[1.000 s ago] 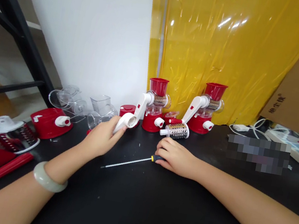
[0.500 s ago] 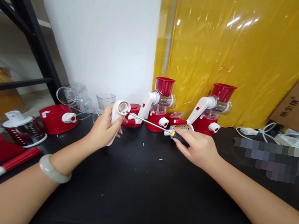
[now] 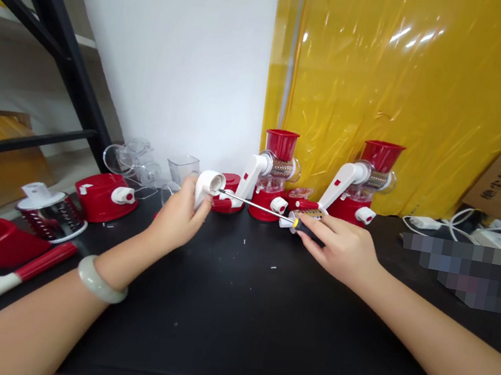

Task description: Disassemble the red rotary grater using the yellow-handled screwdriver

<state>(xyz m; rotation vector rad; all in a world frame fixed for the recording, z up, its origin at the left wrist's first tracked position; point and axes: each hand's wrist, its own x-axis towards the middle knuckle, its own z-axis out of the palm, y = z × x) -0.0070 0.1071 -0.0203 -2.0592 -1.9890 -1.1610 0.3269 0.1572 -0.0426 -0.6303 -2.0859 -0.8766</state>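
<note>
My left hand (image 3: 182,211) is closed around a white crank handle (image 3: 204,187) whose round hollow end faces right. In my right hand (image 3: 341,245) is a screwdriver (image 3: 260,207), gripped by its black and yellow handle. Its long metal shaft points left, and the tip is at the rim of the crank's hollow end; how deep it sits I cannot tell. Behind my hands stand two red and white rotary graters, one in the middle (image 3: 275,172) and one to its right (image 3: 371,176). A metal grater drum (image 3: 311,214) lies just behind the screwdriver handle.
At left lie a red grater base (image 3: 105,199), a dark grating drum (image 3: 54,217), a red hopper (image 3: 1,244) and a white part with a red grip (image 3: 46,261). Clear plastic parts (image 3: 133,163) stand behind. White cables (image 3: 448,222) and a blurred-out patch (image 3: 468,271) are at right on the black table (image 3: 225,332).
My left hand has turned the crank handle, so its hollow end faces more to the right, towards the screwdriver. The whole view has shifted slightly.
</note>
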